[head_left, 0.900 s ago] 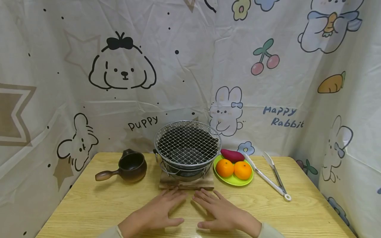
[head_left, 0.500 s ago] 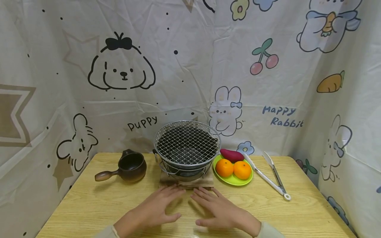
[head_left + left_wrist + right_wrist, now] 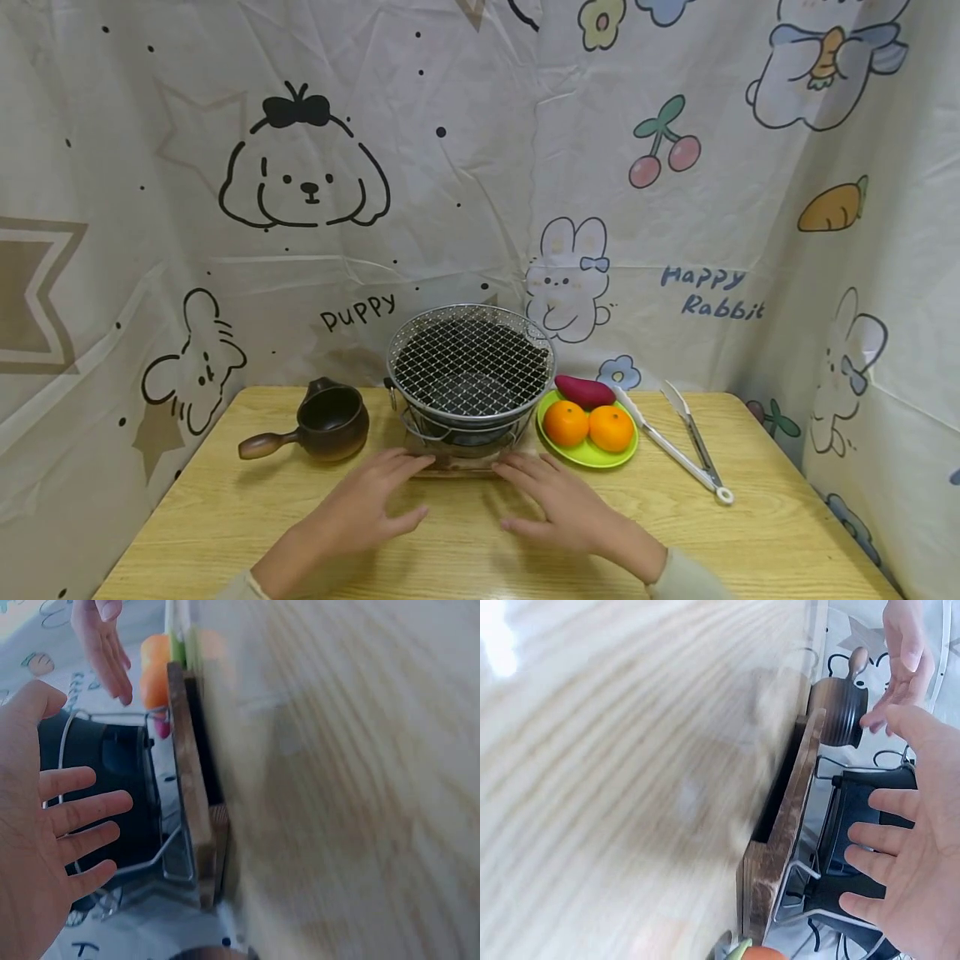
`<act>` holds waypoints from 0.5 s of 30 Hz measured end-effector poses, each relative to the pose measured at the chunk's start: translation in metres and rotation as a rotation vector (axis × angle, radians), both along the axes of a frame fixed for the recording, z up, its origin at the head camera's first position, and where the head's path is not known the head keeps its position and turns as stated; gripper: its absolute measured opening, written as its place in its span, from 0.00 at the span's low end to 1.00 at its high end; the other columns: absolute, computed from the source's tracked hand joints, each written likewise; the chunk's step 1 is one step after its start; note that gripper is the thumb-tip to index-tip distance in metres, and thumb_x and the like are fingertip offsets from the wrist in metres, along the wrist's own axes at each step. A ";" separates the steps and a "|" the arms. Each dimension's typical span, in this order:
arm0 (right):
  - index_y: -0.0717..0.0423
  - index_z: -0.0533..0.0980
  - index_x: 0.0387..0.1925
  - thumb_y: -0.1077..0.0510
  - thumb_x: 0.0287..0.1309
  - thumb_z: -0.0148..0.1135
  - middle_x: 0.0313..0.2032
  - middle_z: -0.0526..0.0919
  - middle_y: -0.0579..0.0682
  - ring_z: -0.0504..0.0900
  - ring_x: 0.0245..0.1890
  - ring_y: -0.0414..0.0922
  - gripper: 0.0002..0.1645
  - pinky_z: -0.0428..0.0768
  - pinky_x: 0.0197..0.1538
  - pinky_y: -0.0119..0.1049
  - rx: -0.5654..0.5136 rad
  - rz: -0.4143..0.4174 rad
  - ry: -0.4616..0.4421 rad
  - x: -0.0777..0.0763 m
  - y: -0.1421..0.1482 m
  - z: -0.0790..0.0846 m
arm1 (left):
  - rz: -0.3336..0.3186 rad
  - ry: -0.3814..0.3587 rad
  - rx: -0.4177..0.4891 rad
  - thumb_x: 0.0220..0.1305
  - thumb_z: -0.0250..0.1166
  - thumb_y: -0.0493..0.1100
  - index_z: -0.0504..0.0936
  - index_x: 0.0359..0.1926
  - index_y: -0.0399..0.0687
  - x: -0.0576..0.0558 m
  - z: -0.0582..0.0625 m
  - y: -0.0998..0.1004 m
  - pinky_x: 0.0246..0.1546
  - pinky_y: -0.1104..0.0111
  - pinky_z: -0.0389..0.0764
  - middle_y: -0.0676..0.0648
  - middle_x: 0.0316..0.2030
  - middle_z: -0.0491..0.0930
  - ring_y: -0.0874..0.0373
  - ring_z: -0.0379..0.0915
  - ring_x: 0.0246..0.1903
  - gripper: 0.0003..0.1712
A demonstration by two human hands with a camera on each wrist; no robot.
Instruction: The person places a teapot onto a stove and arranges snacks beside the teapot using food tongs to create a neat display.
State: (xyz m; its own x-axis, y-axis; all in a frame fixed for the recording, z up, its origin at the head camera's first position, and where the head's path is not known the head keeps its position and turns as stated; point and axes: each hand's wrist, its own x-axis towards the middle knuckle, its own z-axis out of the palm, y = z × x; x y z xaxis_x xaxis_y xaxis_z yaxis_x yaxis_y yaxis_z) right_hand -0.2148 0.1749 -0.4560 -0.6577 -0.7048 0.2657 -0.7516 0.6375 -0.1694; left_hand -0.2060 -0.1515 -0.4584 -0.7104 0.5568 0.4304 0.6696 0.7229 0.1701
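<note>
A round tabletop grill with a wire mesh top [image 3: 472, 367] stands on a wooden board [image 3: 457, 468]. My left hand [image 3: 363, 504] hovers before the board's left front part, fingers spread and bent a little, holding nothing. Opposite it, my right hand [image 3: 562, 508] hovers before the right front part, fingers also spread and holding nothing. The wrist views show both palms facing the grill's dark body [image 3: 109, 787] and its wire stand [image 3: 802, 874], apart from the table surface. Whether any fingertip touches the board, I cannot tell.
A brown saucepan [image 3: 330, 421] with a wooden handle stands left of the grill. To the right, a green plate [image 3: 588, 457] bears two oranges [image 3: 566, 423] and a purple sweet potato [image 3: 585, 392]. Tongs [image 3: 675, 450] lie spread beside it. A printed curtain [image 3: 465, 167] hangs behind.
Both hands have moved apart and slightly forward, the left hand further to the left. The grill, saucepan, plate and tongs have stayed in place.
</note>
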 end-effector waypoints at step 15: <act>0.58 0.77 0.63 0.41 0.66 0.63 0.64 0.79 0.61 0.77 0.65 0.61 0.33 0.73 0.67 0.61 -0.003 -0.117 0.245 -0.024 0.020 -0.002 | 0.077 0.253 0.079 0.53 0.74 0.50 0.83 0.59 0.45 -0.012 0.016 -0.036 0.60 0.48 0.76 0.44 0.53 0.86 0.44 0.80 0.56 0.31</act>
State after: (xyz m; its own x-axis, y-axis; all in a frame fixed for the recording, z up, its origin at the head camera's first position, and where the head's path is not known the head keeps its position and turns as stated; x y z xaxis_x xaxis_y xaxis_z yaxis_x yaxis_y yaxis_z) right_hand -0.2391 0.1947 -0.4576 -0.6503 -0.6270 0.4290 -0.6919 0.7219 0.0062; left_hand -0.2182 -0.1870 -0.4421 -0.6137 0.4632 0.6394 0.6417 0.7644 0.0622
